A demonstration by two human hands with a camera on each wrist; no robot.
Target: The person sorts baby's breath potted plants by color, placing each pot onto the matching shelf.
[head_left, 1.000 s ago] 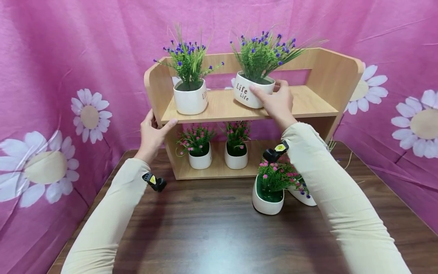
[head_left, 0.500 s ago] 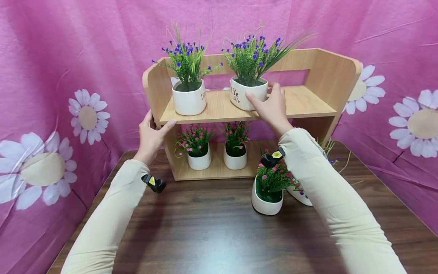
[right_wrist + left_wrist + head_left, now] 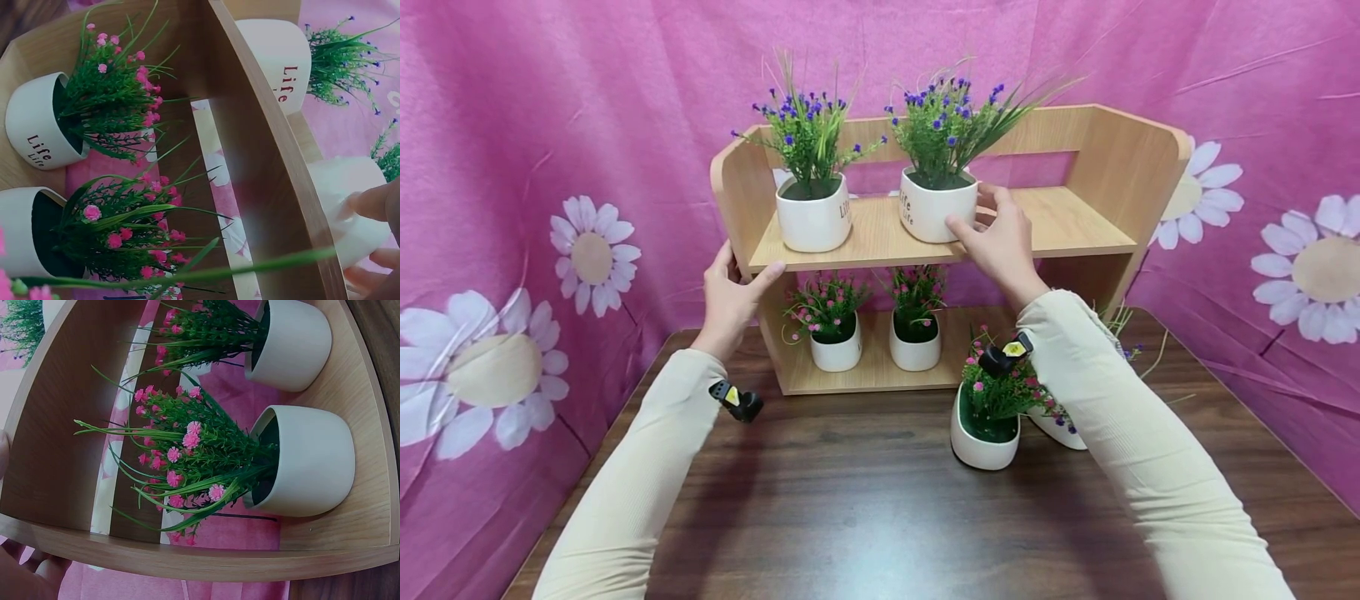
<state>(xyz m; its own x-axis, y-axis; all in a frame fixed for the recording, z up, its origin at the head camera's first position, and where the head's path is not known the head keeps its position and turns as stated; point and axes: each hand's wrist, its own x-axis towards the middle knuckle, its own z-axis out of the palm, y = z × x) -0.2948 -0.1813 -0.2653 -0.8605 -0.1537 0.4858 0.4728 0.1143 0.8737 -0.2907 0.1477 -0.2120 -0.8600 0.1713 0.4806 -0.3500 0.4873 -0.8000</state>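
Head view shows the right hand (image 3: 1002,237) with fingers clasping the flowerpot (image 3: 931,215) and the left hand (image 3: 728,307) gripping the shelf (image 3: 1071,221), so gentle, level sliding seems best.

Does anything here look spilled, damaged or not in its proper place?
Nothing looks spilled or damaged. Slightly odd: on the upper shelf, "Life" faces rightward on the left pot but leftward on the right pot, which the right hand touches.

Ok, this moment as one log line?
left grip: holds shelf's left end; right grip: touches upright right upper pot; left upper pot: untouched
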